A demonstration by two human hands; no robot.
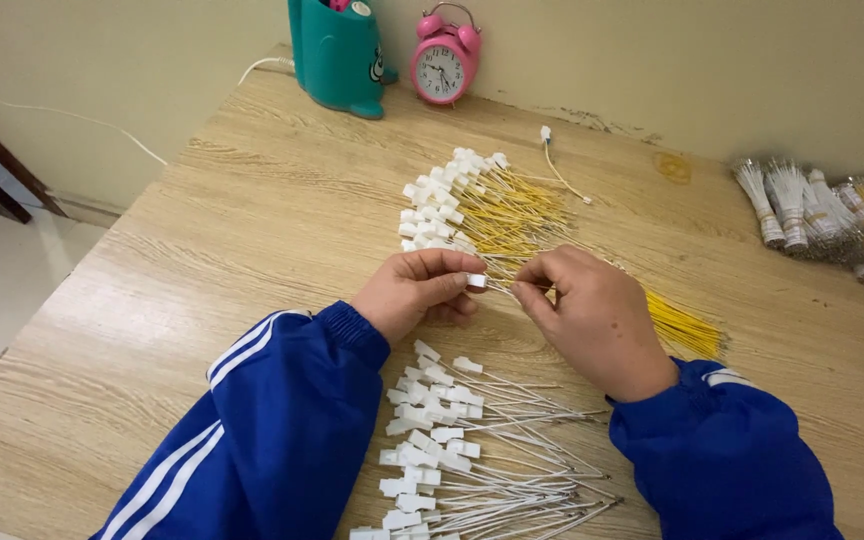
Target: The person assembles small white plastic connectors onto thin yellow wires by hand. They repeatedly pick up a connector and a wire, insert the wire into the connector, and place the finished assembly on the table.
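My left hand pinches a small white plastic connector between thumb and fingers. My right hand grips the thin wire leading into that connector, fingertips almost touching the left ones. Both hands hover over a wooden table. Just beyond them lies a fanned pile of yellow wires with white connectors. Under my wrists, near the front edge, lies a pile of white wires with white connectors. A loose bundle of yellow wires sticks out from behind my right hand.
A teal container and a pink alarm clock stand at the back by the wall. Tied bundles of white and yellow wires lie at the right edge. A single white lead lies behind the yellow pile.
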